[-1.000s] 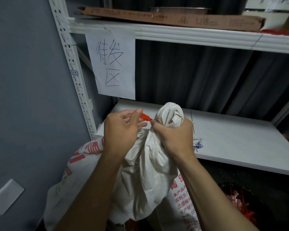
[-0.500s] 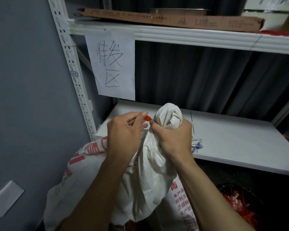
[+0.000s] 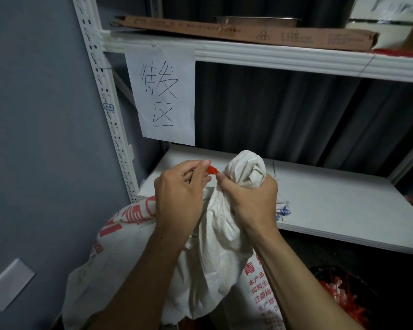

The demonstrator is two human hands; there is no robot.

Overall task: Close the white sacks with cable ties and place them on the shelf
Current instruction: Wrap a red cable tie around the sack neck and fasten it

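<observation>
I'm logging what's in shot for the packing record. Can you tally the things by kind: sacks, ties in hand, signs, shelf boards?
Sacks: 1
Red ties in hand: 1
Paper signs: 1
Shelf boards: 2, lower and upper
Total: 5

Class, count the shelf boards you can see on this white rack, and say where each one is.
2. The upper shelf board runs across the top, carrying a flat cardboard box. The lower shelf board lies behind the sack. Others may lie out of view.
</observation>
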